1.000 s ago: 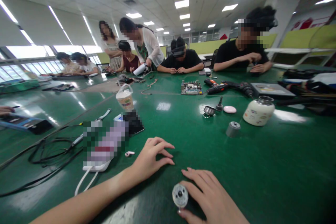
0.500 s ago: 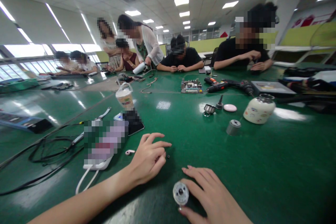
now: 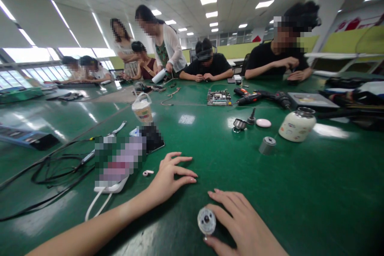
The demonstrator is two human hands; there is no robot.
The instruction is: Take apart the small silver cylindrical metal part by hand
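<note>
My left hand [image 3: 168, 178] reaches over the green table. Its thumb and forefinger come together at the tips in a pinch, while the other fingers stretch out. Whatever lies between those tips is hidden. Close to the front edge of the view, my right hand [image 3: 240, 222] curls thumb and forefinger around a round metal part [image 3: 206, 221] with holes in its end face. Left of my left hand lies a pink-white earbud [image 3: 148, 173]. Beyond my right hand stands a grey metal cylinder [image 3: 267, 146].
A phone [image 3: 123, 162] with a white cable lies left, near a lidded drink cup [image 3: 142, 108]. Cream jar [image 3: 297, 125], pink oval [image 3: 263, 123], metal fittings [image 3: 239, 124], circuit board [image 3: 219, 97] and power drill [image 3: 255, 97] sit farther back. Several people work across the table.
My left thumb and forefinger have straightened and met over the spot where a small dark piece lay; that piece no longer shows. My right hand and the metal part have stayed still.
</note>
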